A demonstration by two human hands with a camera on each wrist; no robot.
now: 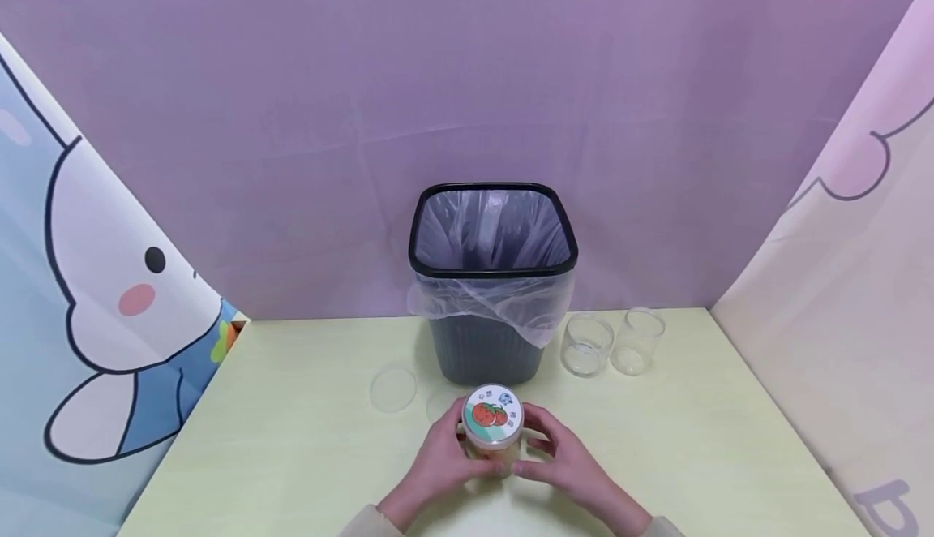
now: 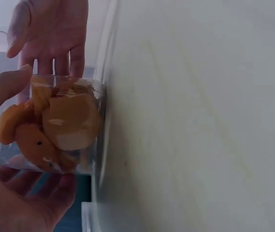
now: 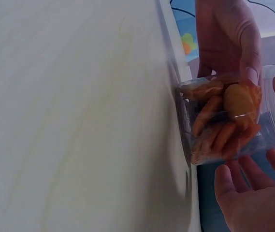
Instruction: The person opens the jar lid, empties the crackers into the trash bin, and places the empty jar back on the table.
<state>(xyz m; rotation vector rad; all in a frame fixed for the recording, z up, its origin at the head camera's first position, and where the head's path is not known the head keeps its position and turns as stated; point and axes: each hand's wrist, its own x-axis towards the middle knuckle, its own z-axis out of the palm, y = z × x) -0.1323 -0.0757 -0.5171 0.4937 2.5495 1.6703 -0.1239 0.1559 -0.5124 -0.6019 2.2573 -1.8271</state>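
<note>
A clear jar [image 1: 494, 417] stands upright on the pale yellow table, its round lid label printed with red fruit. Through its wall, orange-brown pieces [image 2: 72, 121] show in the left wrist view. My left hand [image 1: 443, 457] holds the jar from the left, thumb on the near side and fingers behind. My right hand [image 1: 572, 462] is spread around the right side, fingers fairly straight beside the wall. Its thumb stands away from the jar in the left wrist view. The same jar [image 3: 224, 118] appears sideways in the right wrist view, base right at the table.
Just beyond the jar stands a dark waste bin [image 1: 481, 350] with a clear liner folded over its black rim. A short clear cup [image 1: 586, 358] and a taller clear cup [image 1: 637, 350] are to its right. A thin clear disc [image 1: 392, 388] lies left of the bin.
</note>
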